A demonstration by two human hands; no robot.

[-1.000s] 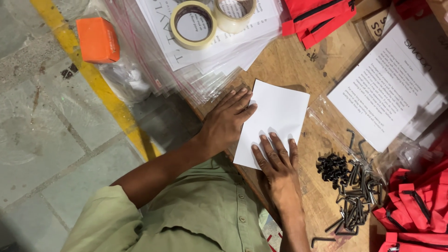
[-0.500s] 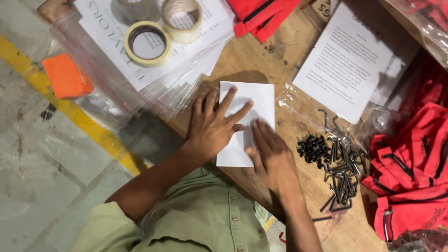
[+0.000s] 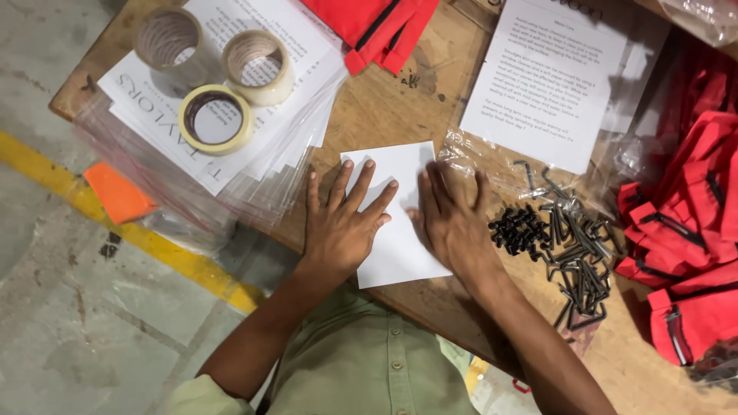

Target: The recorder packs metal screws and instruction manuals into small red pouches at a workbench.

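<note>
Paper lies on the near edge of the table, pressed flat under both hands. The left hand is spread open on its left half, the right hand on its right edge, nothing gripped. A clean crease is best made with the sheet pinned and pressure kept even.

matt white paper sheet lies on a rough, scuffed wooden table. dark matt metal hex keys and black screws sit right of it. glossy clear plastic sleeves hold printed paper at far left, under papery tape rolls. red cloth bags lie at right.
</note>
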